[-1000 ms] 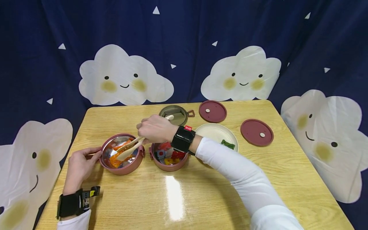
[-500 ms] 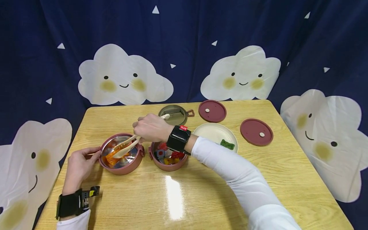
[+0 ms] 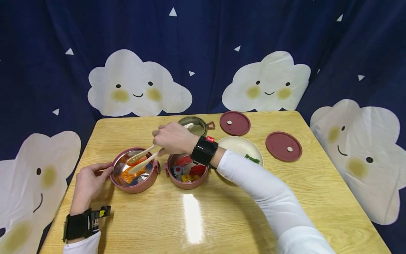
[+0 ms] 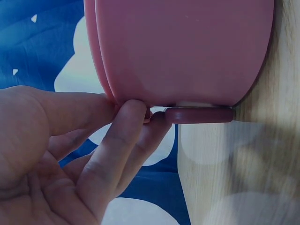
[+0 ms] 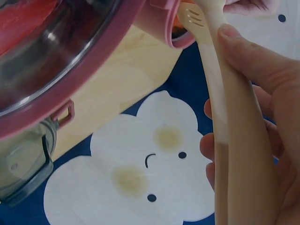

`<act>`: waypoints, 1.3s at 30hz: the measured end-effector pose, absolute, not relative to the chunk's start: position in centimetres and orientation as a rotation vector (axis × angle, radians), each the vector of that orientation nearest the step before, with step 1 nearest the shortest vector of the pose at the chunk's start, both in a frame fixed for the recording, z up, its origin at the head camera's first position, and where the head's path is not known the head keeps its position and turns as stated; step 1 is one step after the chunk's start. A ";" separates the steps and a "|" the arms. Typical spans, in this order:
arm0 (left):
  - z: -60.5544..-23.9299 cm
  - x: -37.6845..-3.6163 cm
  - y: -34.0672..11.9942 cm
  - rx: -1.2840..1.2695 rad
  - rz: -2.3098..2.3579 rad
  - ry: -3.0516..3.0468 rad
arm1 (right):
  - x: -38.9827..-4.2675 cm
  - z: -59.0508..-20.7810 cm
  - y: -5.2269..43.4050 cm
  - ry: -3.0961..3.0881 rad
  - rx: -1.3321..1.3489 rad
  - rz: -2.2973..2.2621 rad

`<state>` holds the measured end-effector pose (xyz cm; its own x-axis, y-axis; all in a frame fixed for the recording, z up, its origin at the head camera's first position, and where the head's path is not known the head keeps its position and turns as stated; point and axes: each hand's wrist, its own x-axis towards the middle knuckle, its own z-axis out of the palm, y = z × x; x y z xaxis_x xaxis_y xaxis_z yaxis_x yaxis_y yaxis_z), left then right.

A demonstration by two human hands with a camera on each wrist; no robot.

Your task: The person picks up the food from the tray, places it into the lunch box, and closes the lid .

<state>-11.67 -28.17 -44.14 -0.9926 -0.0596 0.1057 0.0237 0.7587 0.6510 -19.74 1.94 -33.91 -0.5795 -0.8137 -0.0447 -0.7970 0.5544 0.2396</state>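
At the left, a pink pot (image 3: 139, 187) with a shiny metal inside holds orange food-like pieces (image 3: 128, 176). My left hand (image 3: 90, 183) grips this pot at its left rim; in the left wrist view, the thumb and fingers pinch it beside a side lug (image 4: 201, 115). Beige tongs (image 3: 144, 164) are in my right hand (image 3: 176, 137), their tips spread over the orange pieces. The right wrist view shows my thumb on one arm of the tongs and fingers curled round the other. A second pink pot (image 3: 187, 185), under my right wrist, contains red, yellow and grey-blue pieces.
Behind my right hand is a grey-green see-through dish (image 3: 198, 127) with a brown handle. A cream plate (image 3: 236, 142) bearing a green piece (image 3: 251, 159) lies partly beneath my right forearm. Two maroon lids (image 3: 234, 123) rest toward the back right.
The tongs first dipped left among the orange pieces, then rose back to the right with their tips farther apart. The orange pieces have shifted inside the pot. My left hand stays put.
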 end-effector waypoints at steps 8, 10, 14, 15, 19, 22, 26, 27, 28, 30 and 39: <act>-44.3 -11.8 -28.3 0.038 -1.071 -2.835 | -19.3 -31.9 5.1 -2.696 1.370 -0.271; -44.3 -11.8 -28.3 0.036 -1.071 -2.836 | -19.2 -31.5 6.1 -2.678 1.363 -0.224; -44.2 -11.9 -28.4 0.025 -1.066 -2.829 | -19.0 -30.7 8.3 -2.656 1.353 -0.065; -44.2 -11.9 -28.4 0.020 -1.064 -2.826 | -18.9 -30.5 8.8 -2.652 1.349 -0.024; -44.2 -11.9 -28.4 -0.001 -1.067 -2.816 | -18.7 -29.9 11.1 -2.618 1.323 0.058; -44.2 -11.9 -28.4 -0.007 -1.070 -2.817 | -18.5 -29.6 12.8 -2.602 1.282 0.061; -44.3 -11.9 -28.4 -0.011 -1.065 -2.812 | -18.1 -29.3 15.3 -2.605 1.219 0.073; -44.3 -11.9 -28.4 -0.011 -1.066 -2.809 | -18.0 -29.3 15.9 -2.608 1.206 0.077; -44.3 -11.9 -28.4 -0.011 -1.067 -2.809 | -17.9 -29.2 16.6 -2.614 1.192 0.078; -44.3 -11.9 -28.4 -0.008 -1.066 -2.809 | -17.5 -28.9 17.9 -2.633 1.161 0.077; -44.3 -11.9 -28.4 0.010 -1.073 -2.820 | -15.7 -28.1 23.5 -2.640 1.051 0.019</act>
